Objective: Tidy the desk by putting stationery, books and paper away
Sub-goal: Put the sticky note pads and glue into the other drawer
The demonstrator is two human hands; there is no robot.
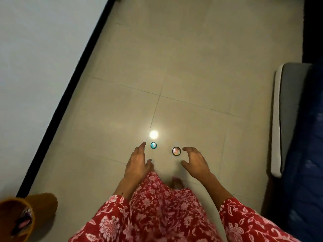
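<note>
Two small round items lie on the beige tiled floor [192, 67]: a teal one [153, 145] and a pinkish one with a dark rim [176, 151]. My left hand [138, 163] hovers just left of the teal one, fingers apart, holding nothing. My right hand [195, 161] is curled open just right of the pinkish one, fingertips near it but apart from it. What the round items are is too small to tell.
A brown cylindrical holder [22, 215] with something dark and pink inside stands at the lower left. A white wall with a black skirting [70, 95] runs along the left. A grey-and-white mattress edge [279, 119] and blue fabric [307, 154] fill the right. A lamp glare [153, 134] shines on the floor.
</note>
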